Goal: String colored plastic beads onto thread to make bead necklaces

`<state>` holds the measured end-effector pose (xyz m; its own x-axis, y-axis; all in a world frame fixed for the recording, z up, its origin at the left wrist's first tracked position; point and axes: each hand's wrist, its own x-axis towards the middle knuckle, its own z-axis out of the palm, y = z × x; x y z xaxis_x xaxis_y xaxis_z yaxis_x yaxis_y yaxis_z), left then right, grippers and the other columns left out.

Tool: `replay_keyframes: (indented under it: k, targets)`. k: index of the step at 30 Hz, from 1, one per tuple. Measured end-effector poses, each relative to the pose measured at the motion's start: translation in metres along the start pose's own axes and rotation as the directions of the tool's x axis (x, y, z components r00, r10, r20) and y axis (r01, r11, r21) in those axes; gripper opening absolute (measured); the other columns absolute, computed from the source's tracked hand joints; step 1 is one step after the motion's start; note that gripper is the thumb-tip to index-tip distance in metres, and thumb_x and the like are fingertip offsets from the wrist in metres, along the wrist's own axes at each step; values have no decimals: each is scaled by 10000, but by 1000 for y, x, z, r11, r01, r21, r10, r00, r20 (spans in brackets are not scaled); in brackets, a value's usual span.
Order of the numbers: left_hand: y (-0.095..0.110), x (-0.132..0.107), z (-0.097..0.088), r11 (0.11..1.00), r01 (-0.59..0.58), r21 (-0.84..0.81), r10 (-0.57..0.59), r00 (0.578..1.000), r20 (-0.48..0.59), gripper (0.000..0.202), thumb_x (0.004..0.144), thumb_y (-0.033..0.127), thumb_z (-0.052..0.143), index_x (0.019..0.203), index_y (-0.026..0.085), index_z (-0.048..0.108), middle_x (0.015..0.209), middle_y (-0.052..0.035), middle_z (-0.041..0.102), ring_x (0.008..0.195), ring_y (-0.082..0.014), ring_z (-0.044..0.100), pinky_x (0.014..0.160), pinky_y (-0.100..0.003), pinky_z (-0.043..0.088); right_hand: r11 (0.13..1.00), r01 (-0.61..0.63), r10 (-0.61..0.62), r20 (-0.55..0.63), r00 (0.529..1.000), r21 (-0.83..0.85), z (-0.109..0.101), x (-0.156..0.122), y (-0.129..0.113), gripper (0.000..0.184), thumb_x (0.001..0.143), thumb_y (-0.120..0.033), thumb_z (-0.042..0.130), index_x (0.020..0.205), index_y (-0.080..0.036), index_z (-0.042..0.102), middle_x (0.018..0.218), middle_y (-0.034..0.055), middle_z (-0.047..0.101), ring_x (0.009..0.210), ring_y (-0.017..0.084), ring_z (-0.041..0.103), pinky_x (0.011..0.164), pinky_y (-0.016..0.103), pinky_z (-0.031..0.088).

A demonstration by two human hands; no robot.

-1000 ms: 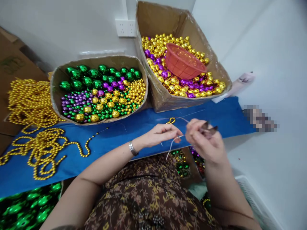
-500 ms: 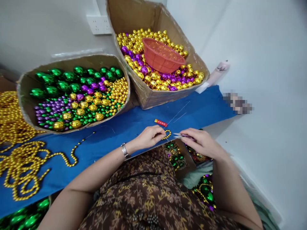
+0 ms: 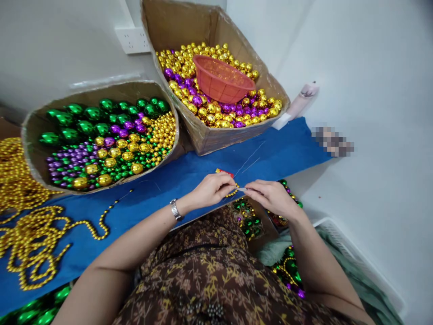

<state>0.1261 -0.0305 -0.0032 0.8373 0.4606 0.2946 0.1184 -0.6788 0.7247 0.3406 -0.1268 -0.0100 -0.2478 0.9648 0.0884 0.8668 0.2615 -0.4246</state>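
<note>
My left hand (image 3: pixel 214 188) is closed in a pinch on a short loop of gold beads (image 3: pixel 232 194), near the front edge of the blue cloth. Just to its right, my right hand (image 3: pixel 270 195) grips small scissors (image 3: pixel 241 189). Their pale blades point left and reach my left fingertips and the loop; the handles are hidden in my palm. Behind my left fingers lies a small red and yellow packet (image 3: pixel 224 172), partly covered. Thin clear threads (image 3: pixel 251 158) stretch over the cloth beyond it.
Two open cardboard boxes of shiny beads stand behind: one with green, purple and gold beads (image 3: pixel 104 133), one holding a red basket (image 3: pixel 221 81). Gold bead strands (image 3: pixel 37 230) lie at left on the blue cloth (image 3: pixel 142 216). A white crate (image 3: pixel 365 266) stands low right.
My right hand has moved left, bringing the scissor blades from apart to the loop at my left fingertips. My left hand keeps its pinch. The view has shifted slightly.
</note>
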Motion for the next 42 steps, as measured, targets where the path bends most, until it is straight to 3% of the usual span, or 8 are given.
replay_keyframes:
  k: [7,10,14,20,28,31,37,42]
  targets:
    - [31,50,-42,991,-80,-108,66,989,-132,134,886,239,529,808,159,604,727,-15,605,642,-105,515,601,-240,417,944,-145,197,-156,968,296,11,17,54,390,867,-452,548,1163,-203,598,1045,51,699,879,178,659,791,297,511]
    - [35,56,-49,985,-47,-164,25,991,-134,132,870,238,540,787,153,598,683,-7,584,610,-97,491,564,-232,402,925,-211,238,-52,970,316,35,45,70,431,855,-388,537,1233,-183,574,1003,53,705,865,168,658,813,304,497]
    - [29,46,-55,986,17,-168,-42,989,-144,122,857,234,557,789,146,607,688,-13,595,619,-95,505,565,-226,416,913,-202,189,71,979,353,56,72,73,345,823,-474,538,888,-163,673,701,9,677,674,148,622,681,267,492]
    - [7,20,-89,947,134,-290,-236,905,-353,126,830,279,610,778,164,608,685,-4,596,593,-91,552,562,-221,481,895,-146,225,-145,963,422,11,77,80,551,922,-596,265,885,-163,604,782,57,665,668,146,596,606,247,450]
    - [3,8,-133,926,93,-365,-323,696,-641,171,787,303,681,733,173,585,638,24,556,530,-78,530,579,-239,522,908,-412,339,-439,832,-80,-37,112,101,327,903,-406,416,843,-196,660,763,55,686,684,175,587,592,251,380]
    - [-6,4,-138,946,125,-300,-309,638,-706,186,780,327,687,732,175,591,638,21,573,548,-84,537,565,-222,495,825,-500,397,-359,844,-263,-39,118,103,296,904,-396,440,983,-211,658,881,86,709,752,214,618,596,267,388]
    - [-28,-24,-126,937,210,-278,-347,645,-681,217,764,374,688,730,176,604,627,17,593,576,-100,556,574,-222,478,753,-470,421,-213,882,-460,-40,90,104,610,886,-504,498,1425,-245,378,1066,134,683,840,271,656,671,337,460]
    - [-29,-57,-106,872,223,-436,-475,601,-643,203,756,364,694,793,178,621,707,14,613,613,-107,593,624,-243,518,812,-363,401,-14,916,-458,6,54,84,512,930,-558,391,1346,-272,475,1169,113,635,907,252,658,684,320,472]
